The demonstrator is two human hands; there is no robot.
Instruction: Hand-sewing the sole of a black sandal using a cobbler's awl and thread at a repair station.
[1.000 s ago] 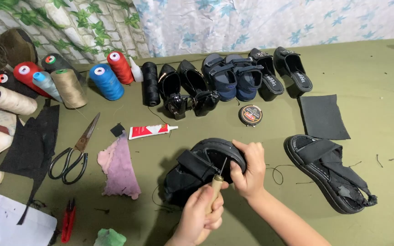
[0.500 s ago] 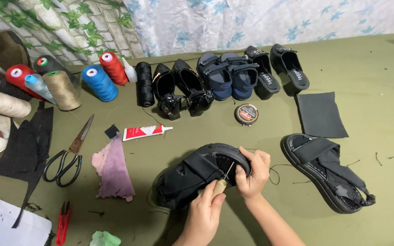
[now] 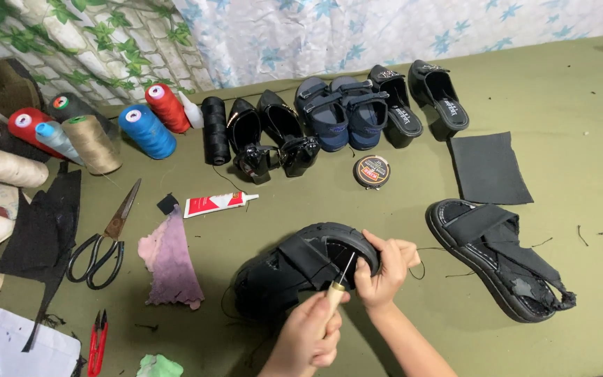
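Observation:
A black sandal lies on the green surface in front of me. My right hand grips the sandal's rim at its right end. My left hand holds a wooden-handled awl, whose metal tip points up into the sandal's sole edge beside my right fingers. A thin black thread trails to the right from the sandal. The matching black sandal lies apart on the right, its strap torn.
At the back stand several pairs of shoes and thread spools. Also lying about are a round tin, a glue tube, scissors, a pinkish rag, black fabric pieces, red snips and paper.
The view has shifted slightly. My left hand has moved the awl tip closer into the sandal's edge. My right hand keeps its grip on the sandal.

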